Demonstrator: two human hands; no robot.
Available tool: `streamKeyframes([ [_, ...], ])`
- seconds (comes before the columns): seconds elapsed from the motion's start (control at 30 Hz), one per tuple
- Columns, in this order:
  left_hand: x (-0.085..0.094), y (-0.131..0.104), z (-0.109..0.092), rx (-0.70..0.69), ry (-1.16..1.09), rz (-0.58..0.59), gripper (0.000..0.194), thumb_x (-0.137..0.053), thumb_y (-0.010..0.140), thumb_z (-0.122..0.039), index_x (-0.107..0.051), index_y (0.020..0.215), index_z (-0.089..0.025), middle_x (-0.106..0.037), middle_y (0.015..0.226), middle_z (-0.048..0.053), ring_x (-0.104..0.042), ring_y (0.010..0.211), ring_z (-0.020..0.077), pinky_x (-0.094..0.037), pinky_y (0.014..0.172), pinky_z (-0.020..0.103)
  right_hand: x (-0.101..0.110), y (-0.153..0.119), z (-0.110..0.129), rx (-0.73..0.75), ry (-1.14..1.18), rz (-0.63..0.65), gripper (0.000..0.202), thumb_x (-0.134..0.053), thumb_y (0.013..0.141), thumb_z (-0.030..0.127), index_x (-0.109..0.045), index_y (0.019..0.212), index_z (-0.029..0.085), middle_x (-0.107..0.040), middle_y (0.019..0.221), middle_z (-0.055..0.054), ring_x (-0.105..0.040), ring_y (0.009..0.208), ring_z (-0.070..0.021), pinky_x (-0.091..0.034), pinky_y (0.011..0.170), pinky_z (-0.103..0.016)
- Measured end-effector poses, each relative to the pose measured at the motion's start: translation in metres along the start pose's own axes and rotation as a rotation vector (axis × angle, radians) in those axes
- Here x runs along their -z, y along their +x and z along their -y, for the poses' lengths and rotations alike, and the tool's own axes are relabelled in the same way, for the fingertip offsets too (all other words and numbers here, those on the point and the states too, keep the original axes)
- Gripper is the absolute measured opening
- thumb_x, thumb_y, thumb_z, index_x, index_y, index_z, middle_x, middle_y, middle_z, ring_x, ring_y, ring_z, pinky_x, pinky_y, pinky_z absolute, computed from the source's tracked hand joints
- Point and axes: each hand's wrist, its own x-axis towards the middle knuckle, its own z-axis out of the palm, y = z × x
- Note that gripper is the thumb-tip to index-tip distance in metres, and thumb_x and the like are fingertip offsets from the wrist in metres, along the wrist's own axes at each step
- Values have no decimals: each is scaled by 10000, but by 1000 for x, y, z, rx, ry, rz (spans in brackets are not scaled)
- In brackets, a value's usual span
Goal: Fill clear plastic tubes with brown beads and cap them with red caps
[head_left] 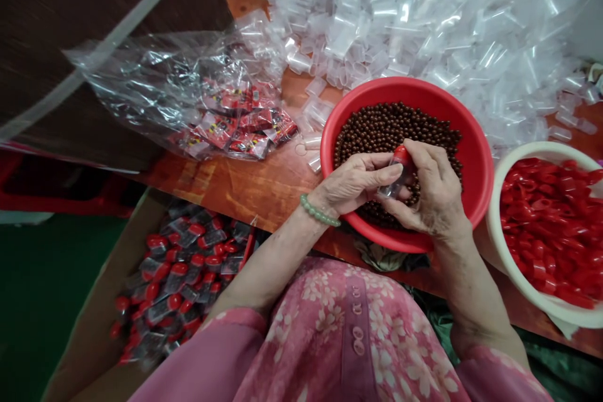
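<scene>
Both hands meet over the red plastic basin of small brown beads: the left hand and right hand together pinch a small clear plastic vial with a red cap. If the cap is pressed on crooked, the vial could slip and spill beads across the wooden desk or into the white bowl of red caps beside it.

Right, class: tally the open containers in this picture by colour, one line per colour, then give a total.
Red bowl, holding brown beads, both hands over it: 1
White bowl, holding red caps: 1
Brown cardboard box, holding capped vials: 1
Total: 3
</scene>
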Motion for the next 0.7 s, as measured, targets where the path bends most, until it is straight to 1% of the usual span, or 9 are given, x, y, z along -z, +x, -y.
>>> streamKeyframes([
  [0.13,0,-2,2,2,-17,39,465,-919,698,-447,-735,992,-137,-747,868,38,-721,728,120,-596,718,220,1,2,6,21,-69,-69,720,-677,885,457,-454,1496,149,-680,1199,-187,-678,1073,-330,-616,881,-501],
  [0.27,0,-3,2,36,-45,44,489,-937,658,-437,-739,995,-143,-766,895,51,-725,721,129,-606,723,229,1,5,11,53,-125,-100,711,-645,893,512,-466,1477,148,-705,1138,-183,-708,996,-336,-618,817,-484],
  [0.37,1,-4,3,45,-83,68,480,-942,652,-432,-739,975,-141,-766,852,47,-726,717,129,-606,732,226,0,5,13,42,-159,-95,720,-627,897,535,-454,1487,160,-716,1130,-182,-715,976,-342,-612,816,-493],
  [0.47,2,-3,3,39,-108,89,429,-937,672,-410,-738,942,-142,-759,798,35,-732,728,131,-605,747,223,-2,2,13,-1,-176,-71,729,-669,878,505,-456,1489,169,-710,1154,-181,-704,993,-335,-608,847,-496],
  [0.53,2,-1,4,28,-130,103,401,-939,672,-391,-737,918,-146,-756,788,28,-732,732,131,-601,750,222,-3,-1,12,-3,-178,-75,755,-713,854,483,-458,1493,171,-699,1159,-175,-689,994,-325,-609,846,-492],
  [0.6,2,3,6,14,-156,107,365,-933,681,-354,-732,902,-143,-757,797,28,-727,734,131,-598,761,230,-2,-3,10,-14,-157,-62,784,-735,850,468,-436,1523,198,-682,1188,-166,-676,1027,-326,-604,876,-500],
  [0.63,2,5,7,9,-159,96,324,-912,711,-323,-730,907,-139,-759,812,33,-722,734,129,-598,778,242,-2,-3,9,-29,-137,-38,795,-736,859,456,-415,1546,220,-670,1220,-165,-669,1065,-333,-595,909,-509],
  [0.7,0,8,9,-6,-122,40,213,-820,816,-253,-730,965,-131,-769,882,53,-711,738,121,-594,822,275,0,-2,7,-59,-88,37,828,-738,878,429,-357,1593,258,-635,1307,-171,-643,1175,-354,-573,983,-526],
])
